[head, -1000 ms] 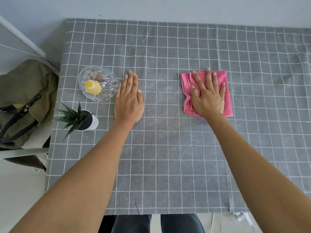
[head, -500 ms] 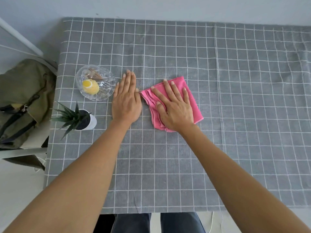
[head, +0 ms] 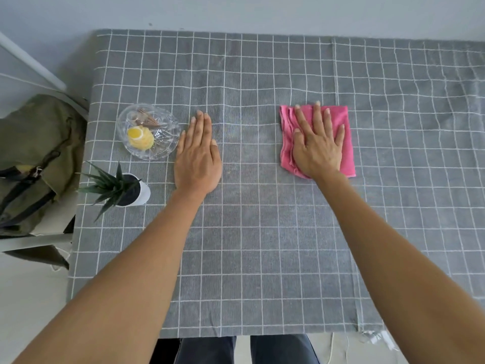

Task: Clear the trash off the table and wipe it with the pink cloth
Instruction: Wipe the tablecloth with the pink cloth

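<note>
Right hand (head: 319, 145): fingers straight, spread, pressing flat on folded pink cloth (head: 341, 132), gripping nothing. Cloth lies right of centre on grey checked tablecloth (head: 249, 232). Left hand (head: 198, 156): fingers straight, together, flat on tablecloth, just beside glass dish (head: 148, 131). Potted succulent (head: 118, 187) near table's left edge.

Right hand (head: 319, 151) flat on pink cloth (head: 346, 143), left hand (head: 198, 160) flat on grey checked table (head: 262, 245) beside glass dish (head: 148, 131)
</note>
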The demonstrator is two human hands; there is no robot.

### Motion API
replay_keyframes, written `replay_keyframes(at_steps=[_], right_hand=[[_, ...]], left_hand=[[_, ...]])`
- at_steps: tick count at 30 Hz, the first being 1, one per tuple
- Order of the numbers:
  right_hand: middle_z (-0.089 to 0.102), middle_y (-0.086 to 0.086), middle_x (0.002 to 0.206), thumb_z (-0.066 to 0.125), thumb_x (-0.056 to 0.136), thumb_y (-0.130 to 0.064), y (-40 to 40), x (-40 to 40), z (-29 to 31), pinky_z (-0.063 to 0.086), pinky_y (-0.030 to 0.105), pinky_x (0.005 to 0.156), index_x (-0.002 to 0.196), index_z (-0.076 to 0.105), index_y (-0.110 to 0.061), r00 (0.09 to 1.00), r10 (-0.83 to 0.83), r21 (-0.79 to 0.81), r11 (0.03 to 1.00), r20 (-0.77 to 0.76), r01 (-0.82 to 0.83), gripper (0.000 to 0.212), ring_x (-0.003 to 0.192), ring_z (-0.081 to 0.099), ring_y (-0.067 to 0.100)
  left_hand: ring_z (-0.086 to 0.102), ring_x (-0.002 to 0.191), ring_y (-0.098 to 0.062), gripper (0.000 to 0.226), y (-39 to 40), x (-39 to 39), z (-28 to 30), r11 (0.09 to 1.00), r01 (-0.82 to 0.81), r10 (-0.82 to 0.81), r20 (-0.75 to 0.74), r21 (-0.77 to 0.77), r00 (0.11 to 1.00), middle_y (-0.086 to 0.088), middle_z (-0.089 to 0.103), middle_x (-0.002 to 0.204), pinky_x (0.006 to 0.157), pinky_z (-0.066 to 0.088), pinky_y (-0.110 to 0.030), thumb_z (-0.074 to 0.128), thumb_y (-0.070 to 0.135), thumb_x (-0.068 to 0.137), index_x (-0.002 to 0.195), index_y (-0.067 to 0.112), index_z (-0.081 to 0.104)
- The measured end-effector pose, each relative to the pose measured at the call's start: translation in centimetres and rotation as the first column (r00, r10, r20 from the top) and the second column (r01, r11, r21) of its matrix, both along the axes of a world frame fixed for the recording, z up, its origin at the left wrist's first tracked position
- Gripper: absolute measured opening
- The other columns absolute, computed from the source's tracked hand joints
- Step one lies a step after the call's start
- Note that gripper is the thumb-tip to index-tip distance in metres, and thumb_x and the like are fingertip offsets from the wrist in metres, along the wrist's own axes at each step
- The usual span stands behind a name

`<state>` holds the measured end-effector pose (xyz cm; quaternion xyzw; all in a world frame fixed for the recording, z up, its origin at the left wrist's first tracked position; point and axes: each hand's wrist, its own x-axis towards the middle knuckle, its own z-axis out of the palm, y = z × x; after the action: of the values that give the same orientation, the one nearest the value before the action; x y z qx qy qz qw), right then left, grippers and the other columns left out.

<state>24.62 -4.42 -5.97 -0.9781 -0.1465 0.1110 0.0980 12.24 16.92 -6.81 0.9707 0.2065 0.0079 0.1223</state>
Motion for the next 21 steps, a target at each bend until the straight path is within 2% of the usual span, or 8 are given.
replay_keyframes(at_steps=[4,6,10,15,21], right_hand=[[-0.011,-0.004,0.161,0.006,0.096,-0.049,4.1,-3.3,0.0,-0.015,0.05,0.114,0.15,-0.002,-0.045,0.969,0.246,-0.006,0.969,0.009,-0.246,0.055,0.147,-0.012,0.019],[-0.008,-0.004,0.161,0.008,0.097,-0.048,6.0,-5.0,-0.2,-0.013,0.051,0.116,0.15,0.001,-0.044,0.938,0.345,0.002,0.938,0.03,-0.346,0.054,0.148,-0.01,0.019],[0.001,-0.005,0.162,0.017,0.098,-0.045,5.3,-4.5,-0.3,-0.005,0.05,0.118,0.15,0.009,-0.045,0.922,0.384,0.025,0.922,0.055,-0.385,0.053,0.149,-0.002,0.017],[-0.008,-0.008,0.161,0.01,0.099,-0.046,2.4,-1.3,-0.2,-0.009,0.051,0.117,0.149,-0.002,-0.046,0.956,0.291,-0.021,0.957,0.04,-0.29,0.052,0.148,-0.01,0.017],[-0.002,-0.007,0.162,0.015,0.098,-0.043,-2.9,2.6,0.1,-0.005,0.051,0.118,0.151,0.005,-0.045,1.0,-0.006,-0.012,1.0,0.018,0.007,0.053,0.148,-0.006,0.017]], left_hand=[[-0.006,0.148,-0.012,0.054,-0.1,0.0,0.0,1.0,-0.001,0.001,0.001,0.004,1.0,-0.002,-0.006,0.161,0.12,-0.006,-0.03,0.015,0.025,0.103,0.153,0.012,-0.001],[-0.005,0.148,-0.012,0.053,-0.1,0.1,0.1,1.0,-0.001,0.001,0.003,0.005,1.0,-0.002,-0.004,0.161,0.12,-0.005,-0.03,0.016,0.025,0.103,0.153,0.013,0.0],[-0.004,0.148,-0.012,0.053,-0.1,0.0,0.1,1.0,0.001,-0.001,0.021,-0.006,1.0,-0.002,-0.003,0.161,0.12,-0.006,-0.03,0.017,0.024,0.103,0.153,0.013,0.001],[-0.004,0.148,-0.012,0.053,-0.1,0.0,0.0,1.0,0.005,-0.005,0.022,-0.016,1.0,-0.002,-0.003,0.161,0.12,-0.005,-0.03,0.015,0.023,0.103,0.153,0.013,0.001],[-0.005,0.148,-0.012,0.053,0.3,0.0,0.0,1.0,0.001,-0.001,0.022,-0.017,1.0,-0.001,-0.004,0.161,0.12,-0.005,-0.03,0.014,0.024,0.103,0.153,0.013,0.0]])
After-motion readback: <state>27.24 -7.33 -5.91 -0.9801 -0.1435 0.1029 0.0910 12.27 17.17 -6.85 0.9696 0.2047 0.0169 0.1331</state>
